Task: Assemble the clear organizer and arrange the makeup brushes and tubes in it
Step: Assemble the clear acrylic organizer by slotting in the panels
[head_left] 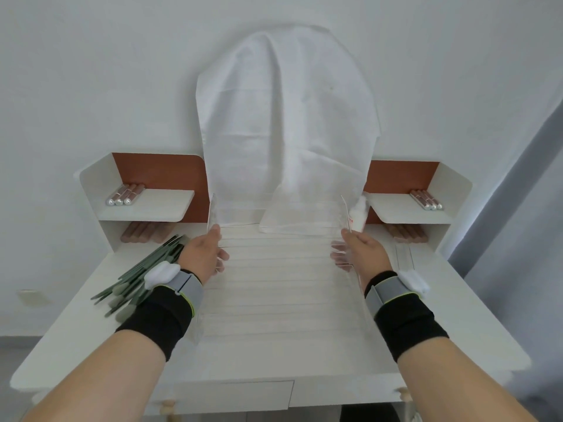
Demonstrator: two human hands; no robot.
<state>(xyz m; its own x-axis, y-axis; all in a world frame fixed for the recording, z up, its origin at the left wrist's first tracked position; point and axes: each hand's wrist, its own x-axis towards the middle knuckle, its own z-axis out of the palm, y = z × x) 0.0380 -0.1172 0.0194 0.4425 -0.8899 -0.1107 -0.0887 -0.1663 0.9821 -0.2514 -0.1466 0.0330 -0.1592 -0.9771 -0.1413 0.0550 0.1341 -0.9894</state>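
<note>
At a white counter [304, 357], a person's left hand [203, 252] and right hand [359, 249] hold the clear organizer [280, 269] by its two side walls, fingers clamped on each edge, the tray at the centre of the counter. Green makeup brushes [134, 278] lie in a heap at left; tubes [125, 194] wait on the far shelves. The near-invisible plastic could flex or slip if the grips are uneven, and the left wrist may sweep the brushes.

Transparent ridged plastic organizer panel [274, 278]: clear, horizontal stripe pattern. Long-handled makeup brushes [143, 269]: sage green. Slim cosmetic tubes [125, 194]: rose-brown, silver caps. Rectangular shelf back panel [158, 172]: rust-brown. Draped cloth [283, 117]: white. Fabric wristbands [164, 312]: black, grey.
</note>
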